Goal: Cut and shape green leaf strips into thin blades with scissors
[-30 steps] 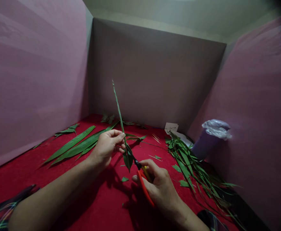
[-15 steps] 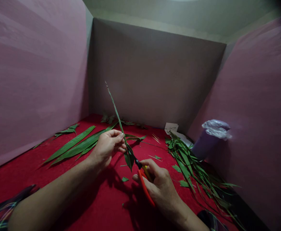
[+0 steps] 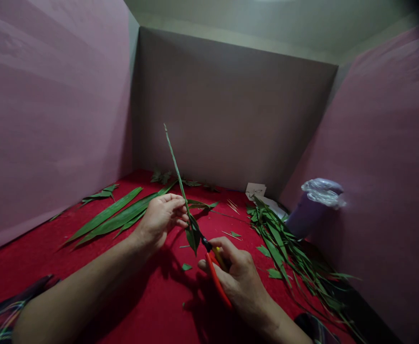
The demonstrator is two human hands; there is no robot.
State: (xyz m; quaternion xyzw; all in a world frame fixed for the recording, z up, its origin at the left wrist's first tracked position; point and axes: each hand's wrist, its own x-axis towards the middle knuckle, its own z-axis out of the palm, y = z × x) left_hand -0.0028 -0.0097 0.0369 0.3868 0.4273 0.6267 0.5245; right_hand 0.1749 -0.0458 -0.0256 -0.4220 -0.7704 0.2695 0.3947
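- Enclosure: pink side walls (image 3: pixel 59 110) flank a grey back panel (image 3: pixel 230 110); lighting is dim.
- Counter (image 3: pixel 141 301): red-covered, bearing cuttings in several places.
- Leaf pile (image 3: pixel 279 243): loose, heaped along the right side; quantity considerable.
- Long leaves (image 3: pixel 118 221): lying lengthwise at left, behind the left forearm; apparently whole.
- Purple bin (image 3: pixel 307 215): at right behind the pile, leaning in this view, its top wrapped in clear plastic (image 3: pixel 322 191).
- Left hand (image 3: pixel 162 217): thumb and forefinger pinching the stem, remaining fingers curled below.
- Right hand (image 3: pixel 240 274): fingers curled about the handles of the shears.
- Green stem (image 3: pixel 176 167): held above the counter, tilted, its upper end leaning left; a leaf (image 3: pixel 192 239) hangs at its lower end.
- Shears (image 3: pixel 212 273): red and yellow handles, dark blades beside that leaf; whether the blades grip it cannot be determined.
- White card (image 3: pixel 255 190): at the rear, marked; writing not legible.
- Thin sticks (image 3: pixel 232 206): a few, grouped near the card.
- Leaf scraps (image 3: pixel 186 267): scattered nearest the hands.
- Progress, in judgement: scraps indicate some cutting done; the leaf on the held stem is not yet severed, and much foliage appears unworked.
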